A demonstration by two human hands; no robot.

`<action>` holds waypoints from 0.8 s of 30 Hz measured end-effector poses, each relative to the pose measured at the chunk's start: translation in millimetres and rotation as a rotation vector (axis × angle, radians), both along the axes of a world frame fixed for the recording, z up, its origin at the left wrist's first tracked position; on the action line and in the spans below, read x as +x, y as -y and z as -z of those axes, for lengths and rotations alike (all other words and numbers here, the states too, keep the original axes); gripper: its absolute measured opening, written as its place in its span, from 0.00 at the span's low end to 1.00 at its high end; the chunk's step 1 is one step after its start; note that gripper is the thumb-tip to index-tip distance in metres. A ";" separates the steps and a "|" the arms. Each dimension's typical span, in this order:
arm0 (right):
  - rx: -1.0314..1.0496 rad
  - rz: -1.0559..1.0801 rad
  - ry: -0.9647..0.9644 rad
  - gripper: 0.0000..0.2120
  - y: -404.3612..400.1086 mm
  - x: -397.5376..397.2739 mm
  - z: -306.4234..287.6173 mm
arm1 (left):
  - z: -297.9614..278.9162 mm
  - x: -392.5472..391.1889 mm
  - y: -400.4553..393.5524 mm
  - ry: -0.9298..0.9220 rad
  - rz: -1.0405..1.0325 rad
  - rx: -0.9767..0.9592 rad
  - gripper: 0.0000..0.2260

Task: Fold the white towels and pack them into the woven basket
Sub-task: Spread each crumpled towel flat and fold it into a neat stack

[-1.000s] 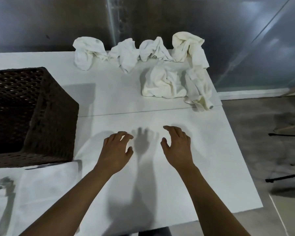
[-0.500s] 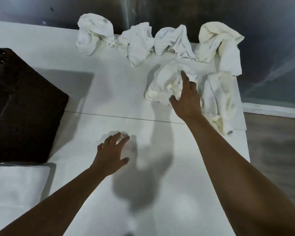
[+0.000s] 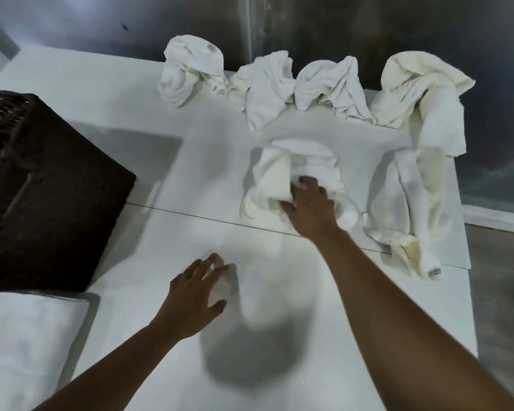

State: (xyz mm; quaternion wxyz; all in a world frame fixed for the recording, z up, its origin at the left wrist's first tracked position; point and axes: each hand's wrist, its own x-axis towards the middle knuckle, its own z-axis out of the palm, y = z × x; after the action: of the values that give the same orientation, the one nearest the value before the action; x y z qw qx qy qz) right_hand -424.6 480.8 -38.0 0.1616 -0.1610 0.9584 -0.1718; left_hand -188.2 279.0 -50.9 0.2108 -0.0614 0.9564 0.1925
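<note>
White bench (image 3: 166, 173): right hand (image 3: 310, 204) grasps crumpled towel (image 3: 291, 179), apparently by a fold; left hand (image 3: 195, 295) released. Woven basket (image 3: 42, 188) left. Risk: dragging snags neighbouring towel (image 3: 410, 203).

free: table (image 3: 279, 366) front-centre | blocked: woven basket (image 3: 51, 209) left; crumpled towels (image 3: 333, 87) along back

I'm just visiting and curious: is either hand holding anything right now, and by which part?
The right hand grips the crumpled towel nearest the person, bunching cloth at its near, middle part. The left hand holds nothing, fingers spread over the table.
</note>
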 end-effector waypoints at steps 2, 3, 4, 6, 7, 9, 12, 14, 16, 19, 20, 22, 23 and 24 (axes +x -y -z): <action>0.012 -0.026 -0.019 0.22 3.4 33.4 0.5 | -9.4 -10.4 -2.0 -0.037 -0.108 0.097 0.31; 0.015 -0.038 -0.027 0.21 4.0 50.4 1.9 | -14.2 -16.2 -2.4 -0.066 -0.168 0.145 0.32; 0.008 -0.052 -0.036 0.21 4.0 67.4 3.9 | -19.0 -21.8 -3.0 -0.101 -0.228 0.204 0.34; -0.033 -0.093 -0.058 0.20 3.2 102.9 7.2 | -28.5 -30.8 -5.9 -0.162 -0.337 0.376 0.37; -0.053 -0.114 -0.066 0.19 3.0 122.0 9.7 | -34.4 -33.9 -8.3 -0.169 -0.385 0.465 0.39; -0.080 -0.138 -0.052 0.19 4.4 161.7 10.4 | -46.8 -38.5 -13.8 -0.102 -0.444 0.545 0.46; -0.158 -0.124 0.016 0.24 3.8 217.3 7.9 | -56.0 -32.3 -20.8 0.091 -0.461 0.459 0.52; -0.214 -0.113 0.102 0.31 2.1 243.5 4.3 | -54.8 -19.1 -17.2 0.117 -0.455 0.368 0.38; -0.249 -0.085 0.192 0.36 0.8 271.9 -0.1 | -55.1 0.2 -11.2 0.078 -0.433 0.306 0.17; -0.334 0.053 0.227 0.39 -2.6 313.6 -3.5 | -55.4 33.7 2.0 0.045 -0.421 0.377 0.02; -0.367 0.129 0.240 0.39 -3.7 324.9 -5.5 | -55.6 43.1 8.3 0.039 -0.423 0.418 0.02; -0.384 0.268 0.265 0.37 -4.3 339.8 -12.0 | -59.1 57.2 21.7 0.002 -0.427 0.503 0.04; -0.370 0.309 0.275 0.35 -3.5 345.4 -16.3 | -63.6 63.1 26.8 -0.022 -0.433 0.545 0.04; -0.345 0.329 0.290 0.34 -2.6 351.1 -22.3 | -68.6 68.8 30.2 -0.037 -0.438 0.582 0.05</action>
State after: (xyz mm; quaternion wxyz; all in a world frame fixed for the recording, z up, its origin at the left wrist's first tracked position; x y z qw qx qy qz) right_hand -73.4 483.4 -15.7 0.2371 -0.0022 0.8952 -0.3774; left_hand -119.4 248.9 17.7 0.1557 -0.1988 0.8295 0.4982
